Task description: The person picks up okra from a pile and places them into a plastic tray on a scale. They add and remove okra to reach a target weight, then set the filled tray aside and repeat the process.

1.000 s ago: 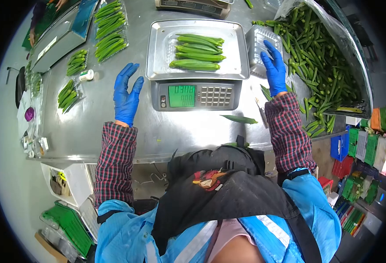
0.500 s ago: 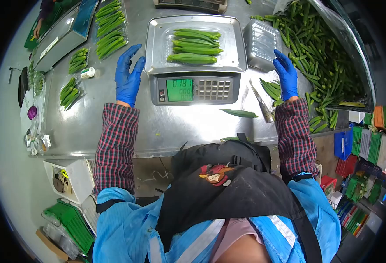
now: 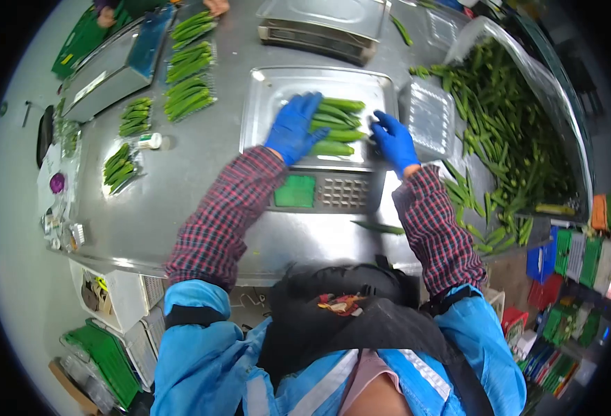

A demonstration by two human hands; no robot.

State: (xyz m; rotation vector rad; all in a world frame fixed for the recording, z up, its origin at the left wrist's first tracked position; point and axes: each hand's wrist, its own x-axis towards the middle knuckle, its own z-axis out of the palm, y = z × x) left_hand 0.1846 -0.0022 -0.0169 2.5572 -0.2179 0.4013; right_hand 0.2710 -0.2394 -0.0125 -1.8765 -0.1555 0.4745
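Note:
Green okra pods [image 3: 336,121] lie in a row in a clear plastic tray on the metal pan [image 3: 257,104] of a weighing scale. My left hand [image 3: 295,128], in a blue glove, lies over the left end of the pods with its fingers stretched and thumb apart. Beside the right end of the tray is my right hand [image 3: 394,142], also blue-gloved, its fingers spread over the pan's edge. Whether either hand presses on the tray is hard to tell. The scale's green display [image 3: 295,191] is too blurred to read.
Stacked clear trays [image 3: 428,118] stand right of the scale, beside a large heap of okra [image 3: 520,132]. Filled okra trays [image 3: 189,62] line the left. A second scale [image 3: 319,31] stands behind. Another person's hands [image 3: 106,17] show at the top left. One loose pod [image 3: 378,227] lies in front.
Both hands have come inward from either side of the scale to the okra tray. The view has shifted, and another person's hand has appeared at the top. The knife at the right is now hidden.

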